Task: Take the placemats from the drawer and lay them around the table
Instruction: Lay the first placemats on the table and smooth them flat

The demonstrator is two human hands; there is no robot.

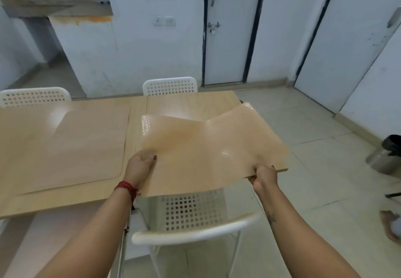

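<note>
A translucent tan placemat (208, 147) is held above the right end of the light wooden table (138, 108), sagging in the middle. My left hand (141, 165) grips its near left corner, thumb on top. My right hand (263, 175) pinches its near right corner at the table's edge. Another placemat (71, 147) of the same colour lies flat on the left part of the table. The drawer is not in view.
A white perforated chair (193, 217) stands tucked in right below my hands. Two more white chairs (170, 85) (32, 96) stand at the far side. A metal bin (386, 156) sits on the tiled floor at the right, near a person's foot (390, 225).
</note>
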